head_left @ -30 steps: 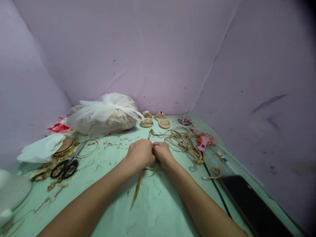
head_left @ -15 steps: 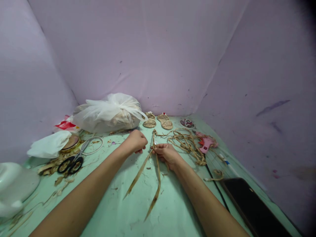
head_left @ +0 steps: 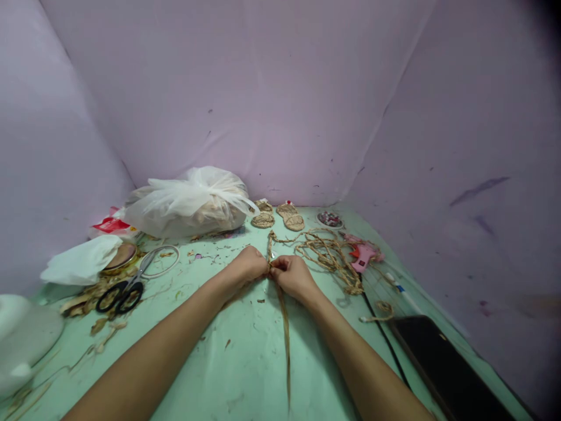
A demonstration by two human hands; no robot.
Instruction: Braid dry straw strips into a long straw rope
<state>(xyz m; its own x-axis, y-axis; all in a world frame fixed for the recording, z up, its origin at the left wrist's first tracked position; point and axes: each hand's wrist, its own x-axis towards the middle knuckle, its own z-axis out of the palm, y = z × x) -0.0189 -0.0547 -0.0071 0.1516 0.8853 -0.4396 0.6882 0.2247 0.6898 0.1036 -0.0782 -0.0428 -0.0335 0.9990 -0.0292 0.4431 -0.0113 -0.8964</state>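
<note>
My left hand (head_left: 248,267) and my right hand (head_left: 293,275) meet at the middle of the green table (head_left: 245,374), both pinched on a plaited straw cord (head_left: 270,248) that runs away from me. Loose dry straw strands (head_left: 286,339) trail from the pinch point toward me between my forearms. The fingers of both hands are curled tight around the plait's end. The cord leads into a tangled heap of plaited straw rope (head_left: 328,251) just right of my right hand.
Scissors (head_left: 125,289), a metal ring (head_left: 160,261) and straw scraps lie left. A white plastic bag (head_left: 188,202) sits at the back, beside small woven sandals (head_left: 280,216) and a bead dish (head_left: 329,219). A pink glue gun (head_left: 362,254) and dark tablet (head_left: 442,362) are right.
My left hand, apart from the right half a second ago, has come back against it. The two spread strands now hang together as one bundle toward me.
</note>
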